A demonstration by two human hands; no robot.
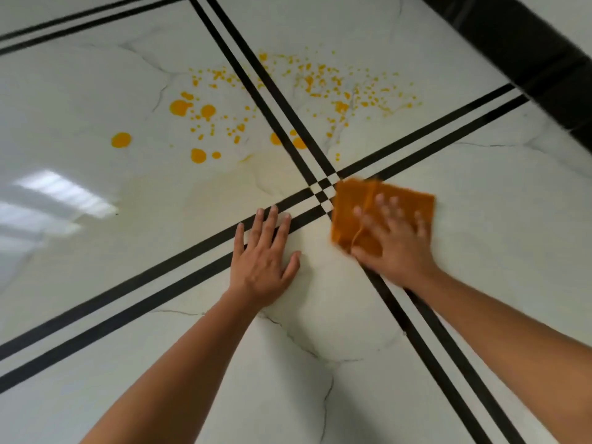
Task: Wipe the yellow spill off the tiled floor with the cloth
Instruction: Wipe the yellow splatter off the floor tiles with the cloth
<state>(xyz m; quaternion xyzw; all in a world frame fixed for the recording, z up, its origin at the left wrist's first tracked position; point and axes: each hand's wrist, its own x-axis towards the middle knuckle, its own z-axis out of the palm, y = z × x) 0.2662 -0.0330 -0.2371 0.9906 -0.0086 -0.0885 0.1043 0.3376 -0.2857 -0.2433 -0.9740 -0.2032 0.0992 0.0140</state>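
Yellow spill point(205, 113) lies as drops and blobs across two white marble-look tiles, on both sides of a black double line; a second scatter of yellow spill point(346, 84) sits further right. An orange cloth point(362, 200) lies flat on the tiled floor point(96, 251) just right of the crossing of the black lines. My right hand point(397, 241) presses on the cloth with fingers spread, blurred by motion. My left hand point(266, 254) rests flat on the floor, fingers apart, holding nothing, left of the cloth. A pale yellowish smear shows on the tile below the drops.
Black double lines point(298, 136) cross the floor in an X at the centre. A black skirting band point(528, 52) runs along the upper right edge. A ceiling light reflection point(54, 200) glares on the left tile.
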